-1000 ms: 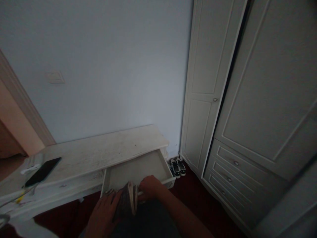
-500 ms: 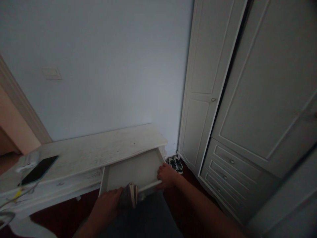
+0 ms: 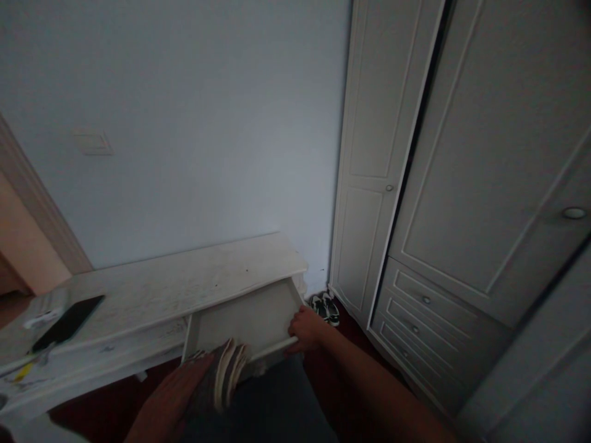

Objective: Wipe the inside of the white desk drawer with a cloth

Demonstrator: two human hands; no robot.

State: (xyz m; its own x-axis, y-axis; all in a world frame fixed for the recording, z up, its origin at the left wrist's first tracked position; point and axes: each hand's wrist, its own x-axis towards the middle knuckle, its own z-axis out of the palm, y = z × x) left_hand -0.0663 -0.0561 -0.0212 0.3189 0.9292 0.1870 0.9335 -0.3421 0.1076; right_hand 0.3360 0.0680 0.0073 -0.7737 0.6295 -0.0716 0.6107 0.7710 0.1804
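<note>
A white drawer [image 3: 252, 317] stands pulled out from the white desk [image 3: 207, 271], and its floor is bare where I can see it. My right hand [image 3: 303, 329] has its fingers curled over the drawer's front right corner. At the front left is my left hand [image 3: 187, 384], closed on a grey-brown cloth [image 3: 226, 372] with cream stripes. The cloth is bunched and hangs over the drawer's front edge; part of it is hidden under the left hand.
A dark tablet-like device [image 3: 69, 323] and a white box-like object [image 3: 46, 307] lie on the desk's left end. Black-and-white shoes [image 3: 325, 307] stand on the red floor between the desk and a white wardrobe [image 3: 367, 240]. A light switch [image 3: 92, 143] is on the wall.
My left hand has shifted left and down along the drawer front with the cloth, whose stripes now show more. The right hand keeps its hold on the corner.
</note>
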